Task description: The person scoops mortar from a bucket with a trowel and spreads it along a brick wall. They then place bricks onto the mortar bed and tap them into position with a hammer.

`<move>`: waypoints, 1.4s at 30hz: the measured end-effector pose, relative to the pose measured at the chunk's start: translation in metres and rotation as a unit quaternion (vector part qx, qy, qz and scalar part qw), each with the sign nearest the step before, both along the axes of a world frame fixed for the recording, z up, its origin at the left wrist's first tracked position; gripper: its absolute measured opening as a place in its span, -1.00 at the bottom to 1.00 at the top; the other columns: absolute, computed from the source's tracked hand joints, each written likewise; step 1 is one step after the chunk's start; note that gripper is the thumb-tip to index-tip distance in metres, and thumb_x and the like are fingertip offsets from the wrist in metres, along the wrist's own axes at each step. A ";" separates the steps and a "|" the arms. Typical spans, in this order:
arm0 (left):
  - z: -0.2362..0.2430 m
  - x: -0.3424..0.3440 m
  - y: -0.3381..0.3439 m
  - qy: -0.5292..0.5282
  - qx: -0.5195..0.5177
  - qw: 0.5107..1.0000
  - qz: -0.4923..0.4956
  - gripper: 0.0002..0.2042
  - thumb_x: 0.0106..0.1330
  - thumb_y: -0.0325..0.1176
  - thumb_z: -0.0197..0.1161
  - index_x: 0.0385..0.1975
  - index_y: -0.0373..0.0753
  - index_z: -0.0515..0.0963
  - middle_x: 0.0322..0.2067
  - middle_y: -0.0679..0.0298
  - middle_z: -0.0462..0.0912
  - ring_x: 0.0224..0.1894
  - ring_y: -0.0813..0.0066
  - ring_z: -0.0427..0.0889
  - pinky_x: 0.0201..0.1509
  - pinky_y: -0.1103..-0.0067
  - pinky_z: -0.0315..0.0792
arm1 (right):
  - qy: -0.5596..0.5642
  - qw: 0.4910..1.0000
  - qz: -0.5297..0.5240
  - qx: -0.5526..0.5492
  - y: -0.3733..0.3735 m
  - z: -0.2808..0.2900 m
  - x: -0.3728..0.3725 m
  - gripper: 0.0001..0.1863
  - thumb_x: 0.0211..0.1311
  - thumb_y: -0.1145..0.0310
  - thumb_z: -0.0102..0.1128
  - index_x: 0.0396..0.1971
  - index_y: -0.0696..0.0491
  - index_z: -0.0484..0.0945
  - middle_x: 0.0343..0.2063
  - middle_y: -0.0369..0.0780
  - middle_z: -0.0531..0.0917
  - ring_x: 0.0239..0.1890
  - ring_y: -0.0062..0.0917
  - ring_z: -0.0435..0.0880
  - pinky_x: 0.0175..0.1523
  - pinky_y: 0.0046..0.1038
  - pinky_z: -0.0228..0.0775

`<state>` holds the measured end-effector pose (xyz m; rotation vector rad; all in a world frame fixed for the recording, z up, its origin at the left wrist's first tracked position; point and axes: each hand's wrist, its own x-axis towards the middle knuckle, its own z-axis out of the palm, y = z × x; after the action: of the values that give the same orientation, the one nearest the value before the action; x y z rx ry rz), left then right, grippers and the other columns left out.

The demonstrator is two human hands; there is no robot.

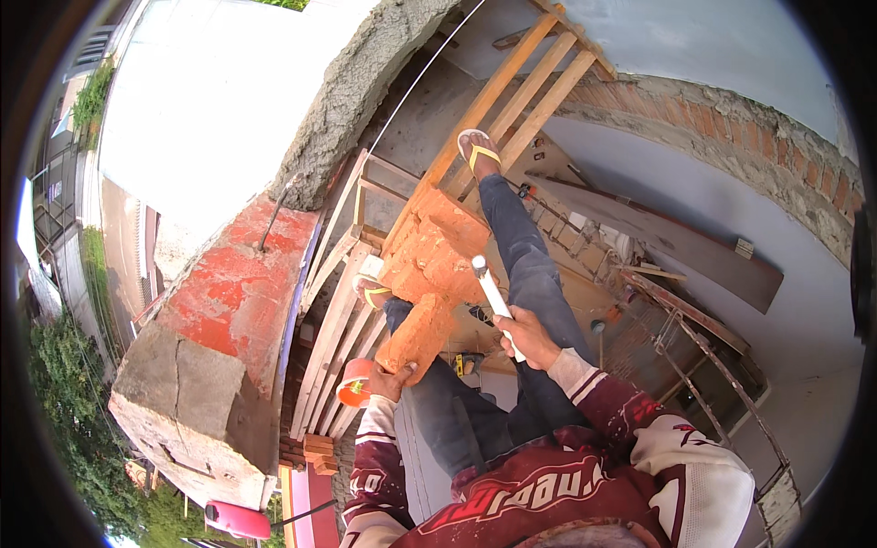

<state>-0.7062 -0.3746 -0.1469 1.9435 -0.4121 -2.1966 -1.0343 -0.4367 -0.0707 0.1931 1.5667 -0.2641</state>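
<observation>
My left hand is closed around the near end of an orange brick, which slants away from me. Just beyond it lies a pile of similar orange bricks, and the held brick's far end overlaps the pile's near edge in view. In my right hand is a white rod-like tool, gripped near its lower end, its grey-tipped upper end pointing up and to the left, close to the bricks. An orange round container sits right beside my left hand.
My sandalled feet stand on wooden beams and planks, with a drop to a cluttered floor between and right of them. A red-painted concrete ledge runs along the left. Rusty metal scaffold bars stand at the right.
</observation>
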 end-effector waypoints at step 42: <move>-0.358 -0.468 -0.416 0.083 -0.109 0.973 -0.186 -0.62 0.21 -0.40 0.47 -0.06 -0.45 0.55 -0.17 0.09 0.71 -0.19 0.42 0.72 -0.10 0.53 0.63 | 0.433 0.863 0.058 -0.254 -0.174 -0.361 -0.246 -0.54 0.51 -0.01 -0.08 -0.24 0.18 0.41 -0.58 -0.21 0.53 -0.54 -0.48 0.54 -0.39 -0.39 0.36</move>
<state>-1.1742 -0.7907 -0.5045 1.6589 -1.0143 -2.3845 -1.2800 -0.6110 -0.4313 -0.5091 2.3136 -0.7293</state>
